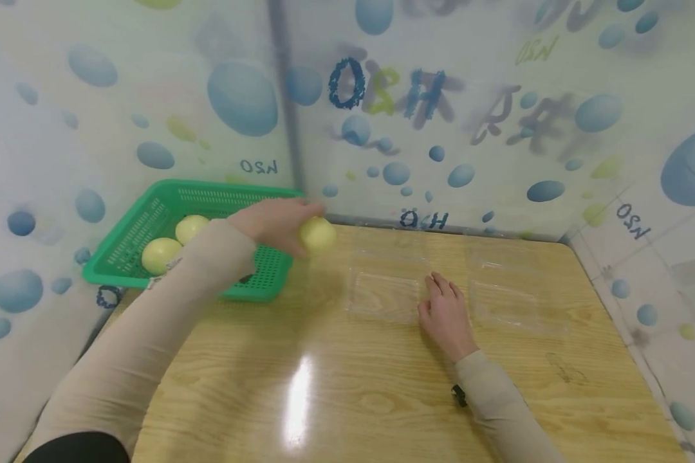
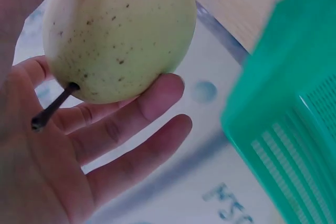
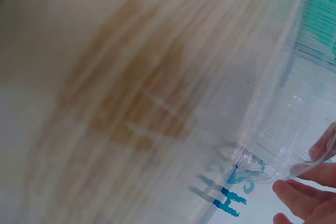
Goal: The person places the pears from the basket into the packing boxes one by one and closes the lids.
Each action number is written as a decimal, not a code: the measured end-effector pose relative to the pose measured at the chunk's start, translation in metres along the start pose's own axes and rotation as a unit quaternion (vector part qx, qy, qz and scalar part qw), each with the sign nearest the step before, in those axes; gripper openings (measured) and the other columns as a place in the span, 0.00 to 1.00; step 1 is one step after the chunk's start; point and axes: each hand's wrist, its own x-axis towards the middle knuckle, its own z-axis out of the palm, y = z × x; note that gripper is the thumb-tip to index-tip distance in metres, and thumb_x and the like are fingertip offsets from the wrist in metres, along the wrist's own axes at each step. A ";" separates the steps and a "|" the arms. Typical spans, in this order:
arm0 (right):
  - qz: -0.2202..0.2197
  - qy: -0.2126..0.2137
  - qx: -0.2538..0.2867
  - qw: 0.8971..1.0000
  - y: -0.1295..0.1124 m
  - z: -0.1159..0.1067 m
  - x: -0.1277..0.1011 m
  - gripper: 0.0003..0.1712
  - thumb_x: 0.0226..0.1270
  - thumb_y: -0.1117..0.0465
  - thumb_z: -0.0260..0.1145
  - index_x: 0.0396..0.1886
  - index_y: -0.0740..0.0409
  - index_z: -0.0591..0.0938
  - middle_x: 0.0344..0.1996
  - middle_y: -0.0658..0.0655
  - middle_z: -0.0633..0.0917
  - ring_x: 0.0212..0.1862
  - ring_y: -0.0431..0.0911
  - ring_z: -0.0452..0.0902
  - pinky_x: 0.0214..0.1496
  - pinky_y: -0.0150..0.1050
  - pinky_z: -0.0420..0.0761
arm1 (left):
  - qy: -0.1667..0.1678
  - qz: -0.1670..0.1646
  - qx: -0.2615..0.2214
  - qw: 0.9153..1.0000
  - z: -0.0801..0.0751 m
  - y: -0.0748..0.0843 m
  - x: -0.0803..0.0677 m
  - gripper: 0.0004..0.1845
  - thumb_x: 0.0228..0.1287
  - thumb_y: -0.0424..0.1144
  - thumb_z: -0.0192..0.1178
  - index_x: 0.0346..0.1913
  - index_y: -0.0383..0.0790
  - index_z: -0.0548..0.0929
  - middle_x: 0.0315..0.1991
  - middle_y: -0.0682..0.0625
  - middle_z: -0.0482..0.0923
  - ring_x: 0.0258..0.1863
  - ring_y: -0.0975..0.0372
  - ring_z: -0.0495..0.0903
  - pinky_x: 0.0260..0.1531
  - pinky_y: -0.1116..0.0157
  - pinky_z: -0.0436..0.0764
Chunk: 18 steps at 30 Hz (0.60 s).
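Observation:
A pale yellow-green pear (image 1: 318, 235) with brown specks and a dark stem (image 2: 55, 107) is in my left hand (image 1: 275, 222). The thumb lies on one side of it and the fingers curl round the other. This hand is over the right end of a green plastic basket (image 1: 266, 292), the pear just past its rim. My right hand (image 1: 447, 315) pinches the right edge of a clear plastic box (image 1: 385, 296) on the table. In the right wrist view, the thin clear rim (image 3: 310, 167) passes between thumb and fingers.
Two more pears, one nearer (image 1: 162, 255) and one behind it (image 1: 192, 227), lie in the basket. A second clear box (image 1: 504, 302) stands right of my right hand. The wooden table (image 1: 347, 399) meets a wall covering (image 1: 486, 148) printed with blue bubbles at the back.

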 end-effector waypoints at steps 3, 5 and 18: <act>-0.004 0.001 0.001 1.000 0.001 0.000 0.000 0.25 0.58 0.71 0.61 0.56 0.78 0.75 0.59 0.73 0.73 0.61 0.62 0.69 0.64 0.60 0.64 | -0.017 0.015 0.007 1.000 0.002 0.016 0.006 0.45 0.53 0.44 0.71 0.72 0.43 0.61 0.65 0.38 0.66 0.59 0.46 0.71 0.55 0.49 0.73; -0.007 0.000 -0.001 1.000 0.001 0.001 0.000 0.25 0.59 0.71 0.60 0.56 0.78 0.75 0.60 0.73 0.73 0.62 0.62 0.69 0.65 0.60 0.64 | -0.023 0.026 0.011 0.999 0.004 0.025 0.010 0.46 0.52 0.44 0.72 0.72 0.43 0.60 0.65 0.38 0.67 0.57 0.46 0.72 0.53 0.51 0.75; -0.016 -0.003 0.000 1.000 0.003 0.001 0.001 0.24 0.58 0.71 0.59 0.55 0.79 0.75 0.59 0.72 0.74 0.61 0.61 0.70 0.64 0.59 0.66 | -0.054 0.075 0.044 0.995 0.034 0.061 0.049 0.49 0.50 0.49 0.73 0.74 0.45 0.60 0.65 0.38 0.66 0.57 0.49 0.73 0.56 0.54 0.74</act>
